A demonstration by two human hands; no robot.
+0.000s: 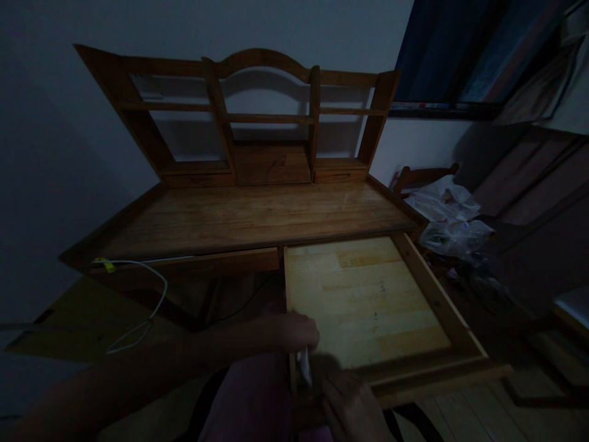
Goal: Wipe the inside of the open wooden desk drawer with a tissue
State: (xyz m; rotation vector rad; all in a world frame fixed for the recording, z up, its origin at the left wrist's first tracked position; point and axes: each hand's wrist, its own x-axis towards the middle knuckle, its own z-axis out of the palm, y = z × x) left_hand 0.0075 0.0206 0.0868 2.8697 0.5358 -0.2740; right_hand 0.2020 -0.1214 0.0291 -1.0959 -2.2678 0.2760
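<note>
Wooden desk (267, 212), drawer (359, 301) out, stands against a dim, seemingly white wall (304, 24).

- The wooden desk (267, 212) had a grained top with a faint sheen.
- A wooden shelf unit (271, 164) stood along its back, with 3 bays, an arch over the middle bay, and 2 small drawers (200, 180) at its foot.
- A white cable (166, 285) with a yellow tag (107, 264) lay at the desk's left front edge and looped down below it.
- The pulled-out drawer (434, 301), at right front, had a pale base (350, 294) with dark marks; a white wad (304, 366) was near its left front corner.
</note>
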